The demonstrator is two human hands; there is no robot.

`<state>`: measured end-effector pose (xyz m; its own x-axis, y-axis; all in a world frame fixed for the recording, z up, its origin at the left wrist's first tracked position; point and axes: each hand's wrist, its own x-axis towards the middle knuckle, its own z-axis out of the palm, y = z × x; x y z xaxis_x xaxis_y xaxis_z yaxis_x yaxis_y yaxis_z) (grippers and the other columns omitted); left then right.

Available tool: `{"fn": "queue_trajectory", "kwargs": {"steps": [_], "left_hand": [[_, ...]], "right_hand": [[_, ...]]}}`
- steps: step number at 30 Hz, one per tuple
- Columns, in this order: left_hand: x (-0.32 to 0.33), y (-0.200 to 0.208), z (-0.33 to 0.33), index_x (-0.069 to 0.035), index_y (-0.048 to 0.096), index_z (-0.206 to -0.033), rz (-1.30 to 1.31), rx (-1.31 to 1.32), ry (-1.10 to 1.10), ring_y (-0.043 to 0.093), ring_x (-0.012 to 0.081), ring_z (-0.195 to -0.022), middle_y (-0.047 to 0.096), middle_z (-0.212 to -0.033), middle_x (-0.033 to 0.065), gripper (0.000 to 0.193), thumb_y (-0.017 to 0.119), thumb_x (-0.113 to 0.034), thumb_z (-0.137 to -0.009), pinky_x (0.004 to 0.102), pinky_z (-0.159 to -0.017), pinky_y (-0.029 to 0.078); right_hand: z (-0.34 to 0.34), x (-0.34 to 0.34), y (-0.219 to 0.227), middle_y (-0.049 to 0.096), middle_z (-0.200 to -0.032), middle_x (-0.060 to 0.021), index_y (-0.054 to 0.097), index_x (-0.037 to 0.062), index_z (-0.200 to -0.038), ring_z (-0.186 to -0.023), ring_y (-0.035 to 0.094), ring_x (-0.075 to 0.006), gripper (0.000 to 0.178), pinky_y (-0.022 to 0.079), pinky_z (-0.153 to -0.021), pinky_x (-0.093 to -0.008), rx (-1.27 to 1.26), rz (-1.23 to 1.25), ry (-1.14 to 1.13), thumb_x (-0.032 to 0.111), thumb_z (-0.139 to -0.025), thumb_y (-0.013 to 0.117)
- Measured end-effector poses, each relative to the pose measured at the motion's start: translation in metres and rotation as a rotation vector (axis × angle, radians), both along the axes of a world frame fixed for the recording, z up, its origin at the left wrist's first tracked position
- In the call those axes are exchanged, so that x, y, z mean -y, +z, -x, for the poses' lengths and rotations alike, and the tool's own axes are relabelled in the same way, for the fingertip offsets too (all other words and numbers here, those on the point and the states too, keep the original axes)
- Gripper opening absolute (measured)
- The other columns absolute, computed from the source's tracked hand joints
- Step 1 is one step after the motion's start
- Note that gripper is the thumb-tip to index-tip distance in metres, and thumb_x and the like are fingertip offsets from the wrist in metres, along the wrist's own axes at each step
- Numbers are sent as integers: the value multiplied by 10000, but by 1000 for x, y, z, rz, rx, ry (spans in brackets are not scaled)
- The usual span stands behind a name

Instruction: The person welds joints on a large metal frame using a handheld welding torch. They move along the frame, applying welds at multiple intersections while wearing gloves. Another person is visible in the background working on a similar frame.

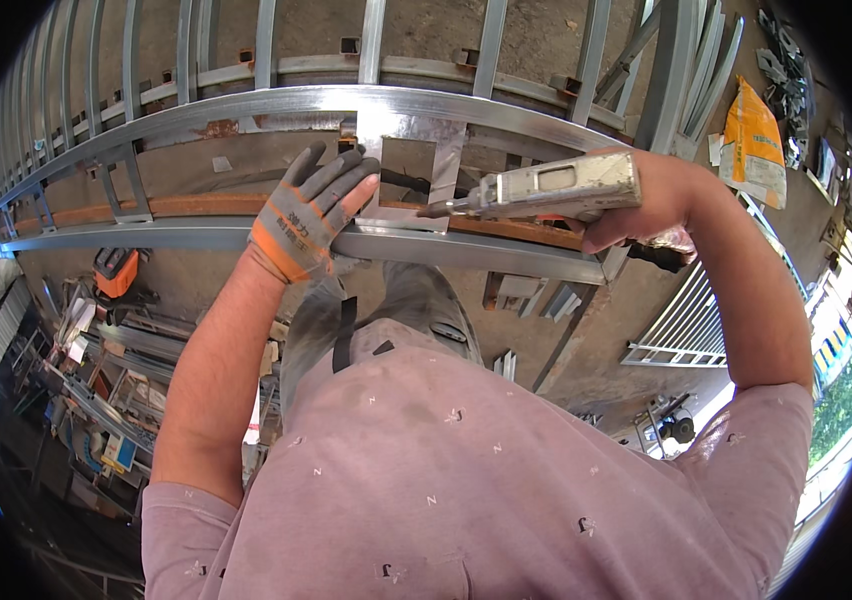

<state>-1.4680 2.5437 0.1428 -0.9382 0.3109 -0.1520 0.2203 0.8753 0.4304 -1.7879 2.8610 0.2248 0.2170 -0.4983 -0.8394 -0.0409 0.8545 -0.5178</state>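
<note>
My left hand [311,215], in a grey and orange work glove with a torn thumb or fingertip, lies with fingers stretched out over the near rail of a metal frame. It grips nothing that I can see. My right hand [651,195], bare, is closed round the grip of a pistol-shaped welding gun [561,188] with a worn, pale rectangular body. Its narrow nozzle points left, towards a flat metal crosspiece [446,165] between the rails. The near rail [506,255] is a grey square tube; the far rail [416,103] shines brightly beside my fingers.
Upright metal bars [373,40] run beyond the far rail. A rusty orange beam [201,208] lies between the rails. An orange and black case [116,270] stands at left by stacked metal pieces. At right are a yellow and white sack [754,140] and a barred panel [686,315].
</note>
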Motion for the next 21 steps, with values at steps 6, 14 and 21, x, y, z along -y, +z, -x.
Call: {"fn": "queue_trajectory", "kwargs": {"steps": [6, 14, 21], "left_hand": [[1, -2, -2, -170, 467, -1669, -62, -35, 19, 528, 286, -1562, 558, -1687, 46, 1157, 861, -177, -581, 596, -1342, 338], [0, -1, -2, -186, 455, -1677, -57, -53, 48, 534, 262, -1544, 575, -1649, 24, 1225, 910, -172, -540, 562, -1362, 335], [1, -4, -5, -156, 459, -1665, -56, -62, 39, 546, 299, -1532, 573, -1661, 55, 1185, 874, -166, -555, 582, -1331, 362]], "right_hand": [[-30, 38, -7, 811, -1050, -78, 753, 74, -1306, -897, 753, -225, 552, 630, -816, -382, -37, 120, 35, 130, -791, 945], [-45, 56, -26, 790, -993, -47, 726, 108, -1371, -784, 726, -186, 597, 628, -750, -375, -17, 52, 73, 99, -816, 945], [-46, 67, -21, 799, -1031, -51, 722, 69, -1292, -902, 750, -190, 582, 627, -837, -366, -29, -13, 104, 120, -783, 1000]]}}
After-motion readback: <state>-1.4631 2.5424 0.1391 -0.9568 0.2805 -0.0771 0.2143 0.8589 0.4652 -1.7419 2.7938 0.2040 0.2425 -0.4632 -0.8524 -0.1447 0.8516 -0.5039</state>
